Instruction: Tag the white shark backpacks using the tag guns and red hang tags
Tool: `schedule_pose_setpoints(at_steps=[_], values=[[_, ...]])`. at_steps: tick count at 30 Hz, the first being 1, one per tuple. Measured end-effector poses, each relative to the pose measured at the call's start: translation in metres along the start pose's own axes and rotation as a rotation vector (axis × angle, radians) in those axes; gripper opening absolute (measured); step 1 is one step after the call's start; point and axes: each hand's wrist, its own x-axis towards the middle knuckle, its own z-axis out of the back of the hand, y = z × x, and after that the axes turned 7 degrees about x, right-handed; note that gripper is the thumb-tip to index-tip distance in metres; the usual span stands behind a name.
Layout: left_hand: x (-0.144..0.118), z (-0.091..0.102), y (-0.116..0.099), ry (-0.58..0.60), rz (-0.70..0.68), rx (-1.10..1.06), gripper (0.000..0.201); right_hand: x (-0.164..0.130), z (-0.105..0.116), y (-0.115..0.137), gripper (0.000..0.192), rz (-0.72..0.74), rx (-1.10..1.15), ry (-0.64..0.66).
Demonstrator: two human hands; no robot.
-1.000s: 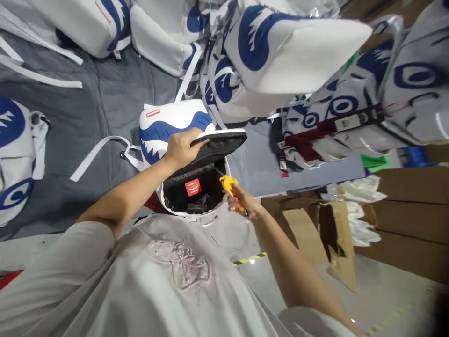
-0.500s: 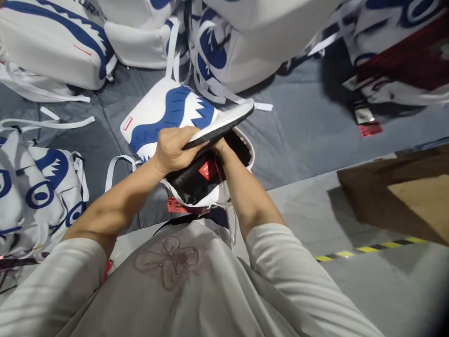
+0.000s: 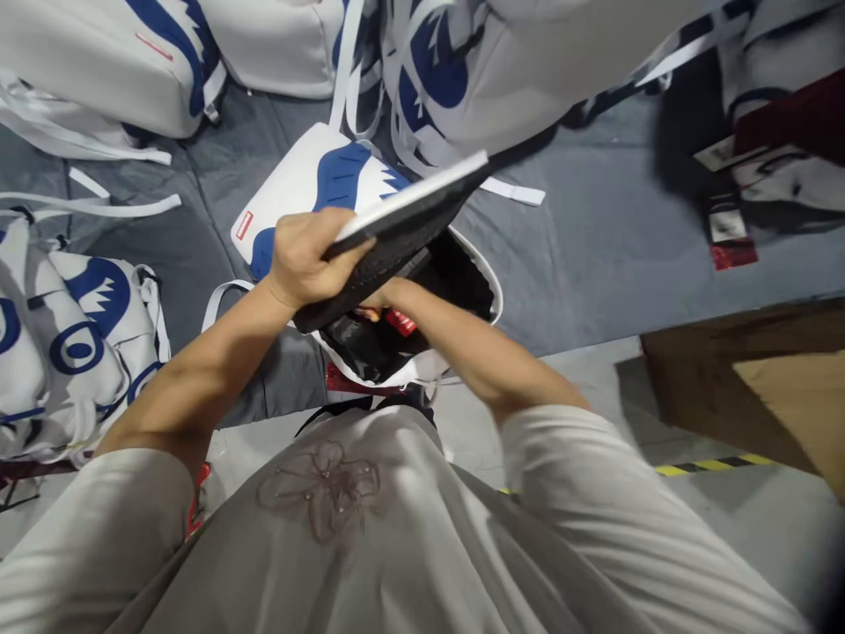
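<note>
1. Backpack (image 3: 297, 189), white with blue shark-tooth print, lies on the grey mat (image 3: 594, 264) directly ahead of your torso; its mouth faces you and its long axis runs away from you, up and to the left in the head view.
2. Front flap (image 3: 396, 233) of that backpack is lifted clear of the opening; your left hand (image 3: 307, 255) has its fingers closed over the near edge of the flap, thumb on top, holding it up and tilted.
3. Your right hand (image 3: 381, 295) is reached into the black interior (image 3: 462, 282) beneath the flap; it is the nearer hand to the lining and to the red label (image 3: 400, 320) inside; the opening lies straight ahead of its fingers.
4. Grip of the right hand: cannot be determined; the flap and the left hand cover its fingers, so whether they are spread, closed or holding anything is not shown.
5. Also obscured: the floor of the interior, in shadow; the far end of the backpack, overlapped by straps.
6. Surroundings: further white-and-blue backpacks (image 3: 79, 352) lie to your left and across the top; a cardboard box (image 3: 759, 387) stands to your right, cut off by the frame edge.
</note>
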Motion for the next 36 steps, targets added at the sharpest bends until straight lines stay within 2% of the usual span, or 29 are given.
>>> schedule_pose_setpoints(at_steps=[2, 4, 7, 8, 10, 15, 26, 33, 36], values=[[-0.006, 0.005, 0.011, -0.05, 0.093, -0.006, 0.043, -0.007, 0.02, 0.015, 0.037, -0.177, -0.032, 0.097], [-0.009, 0.006, 0.01, -0.074, 0.127, -0.017, 0.043, -0.014, 0.044, 0.029, 0.035, -0.246, 0.061, -0.009], [-0.007, 0.003, -0.001, -0.072, 0.117, -0.038, 0.041, -0.013, 0.066, 0.038, 0.04, -0.11, 0.247, -0.326], [-0.006, 0.003, -0.004, -0.069, 0.111, -0.043, 0.041, -0.01, 0.067, 0.035, 0.04, -0.064, 0.267, -0.382], [-0.004, 0.002, -0.007, -0.065, 0.11, -0.048, 0.039, -0.004, 0.063, 0.026, 0.042, -0.015, 0.266, -0.41], [-0.007, 0.004, 0.004, -0.062, 0.157, -0.069, 0.041, -0.004, 0.056, 0.004, 0.044, 0.047, 0.255, -0.32], [-0.015, 0.015, 0.006, -0.125, 0.23, 0.085, 0.038, -0.026, 0.044, -0.007, 0.051, 0.021, 0.167, -0.241], [-0.034, 0.006, 0.053, -0.206, 0.447, 0.139, 0.043, -0.053, 0.051, -0.007, 0.056, -0.069, 0.062, -0.072], [-0.042, -0.004, 0.068, -0.21, 0.517, 0.164, 0.045, -0.076, 0.058, -0.009, 0.05, -0.104, -0.203, -0.109]])
